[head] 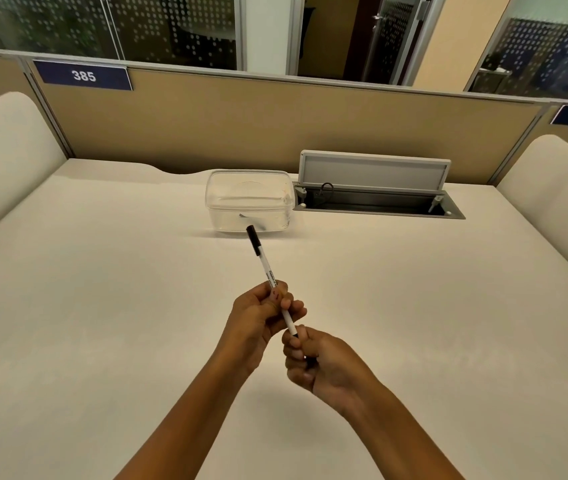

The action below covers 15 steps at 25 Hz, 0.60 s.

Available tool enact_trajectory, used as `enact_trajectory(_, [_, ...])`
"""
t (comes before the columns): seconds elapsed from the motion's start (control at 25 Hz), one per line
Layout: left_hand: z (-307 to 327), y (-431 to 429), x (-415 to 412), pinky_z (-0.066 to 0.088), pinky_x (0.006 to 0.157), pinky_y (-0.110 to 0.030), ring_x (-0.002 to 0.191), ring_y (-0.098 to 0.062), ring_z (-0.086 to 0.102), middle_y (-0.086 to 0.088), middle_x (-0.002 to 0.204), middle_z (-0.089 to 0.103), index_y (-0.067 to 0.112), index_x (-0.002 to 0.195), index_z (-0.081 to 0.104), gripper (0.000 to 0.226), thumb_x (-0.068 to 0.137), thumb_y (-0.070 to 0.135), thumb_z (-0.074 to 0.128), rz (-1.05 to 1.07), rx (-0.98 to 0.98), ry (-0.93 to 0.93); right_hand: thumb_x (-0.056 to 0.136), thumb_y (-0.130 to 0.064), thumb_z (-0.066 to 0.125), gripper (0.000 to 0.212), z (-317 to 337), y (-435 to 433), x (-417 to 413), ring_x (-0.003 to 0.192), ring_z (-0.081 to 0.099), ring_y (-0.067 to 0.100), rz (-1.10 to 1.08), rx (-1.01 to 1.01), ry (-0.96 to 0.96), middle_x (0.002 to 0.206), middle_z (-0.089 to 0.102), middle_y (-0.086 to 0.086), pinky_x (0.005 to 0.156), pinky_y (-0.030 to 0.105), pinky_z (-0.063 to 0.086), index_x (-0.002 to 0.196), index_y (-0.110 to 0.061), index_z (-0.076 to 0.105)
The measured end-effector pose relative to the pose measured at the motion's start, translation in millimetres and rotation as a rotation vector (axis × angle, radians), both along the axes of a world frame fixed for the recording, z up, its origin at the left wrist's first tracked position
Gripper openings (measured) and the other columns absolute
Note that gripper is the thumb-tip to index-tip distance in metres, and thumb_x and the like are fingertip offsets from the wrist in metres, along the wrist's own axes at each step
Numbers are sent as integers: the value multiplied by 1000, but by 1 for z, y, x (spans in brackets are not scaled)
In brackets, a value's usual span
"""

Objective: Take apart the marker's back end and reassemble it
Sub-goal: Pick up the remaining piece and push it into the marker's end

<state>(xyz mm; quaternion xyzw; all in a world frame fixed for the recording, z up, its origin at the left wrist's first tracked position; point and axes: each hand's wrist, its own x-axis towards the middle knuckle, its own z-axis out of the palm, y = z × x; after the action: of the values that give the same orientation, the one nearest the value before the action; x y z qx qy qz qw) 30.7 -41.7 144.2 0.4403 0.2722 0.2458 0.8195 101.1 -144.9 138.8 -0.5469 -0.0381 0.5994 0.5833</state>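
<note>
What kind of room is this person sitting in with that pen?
Most likely an open-plan office or shared study hall. The desk is walled by a tan partition carrying a numbered seat plate reading 385, a cable hatch stands open in the desktop, and frosted glass-walled rooms lie behind.

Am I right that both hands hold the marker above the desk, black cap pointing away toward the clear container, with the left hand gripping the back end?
Not quite: in the head view the right hand grips the back end, while the left hand holds the barrel. The marker is above the desk, cap pointing toward the clear container.
</note>
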Motion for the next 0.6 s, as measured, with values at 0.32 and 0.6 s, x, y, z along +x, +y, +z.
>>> enact_trajectory(0.32, [-4, 3, -3, 57, 81, -32, 92, -22, 71, -7, 75, 65, 6, 87, 60, 19, 96, 10, 43, -50, 15, -8, 94, -23, 54, 24, -2, -8, 2, 60, 54, 12, -61, 92, -655, 72, 65, 3, 55, 22, 48, 87, -9, 71])
enact_trajectory(0.6, [-11, 1, 1, 33, 111, -43, 133, -20, 44, 8, 148, 40, 31, 139, 37, 64, 80, 55, 44, -163, 236, 218, 80, -25, 72, 3, -7, -11, 11, 65, 65, 7, -330, 20, -1159, 68, 70, -8, 59, 11, 51, 80, -21, 73])
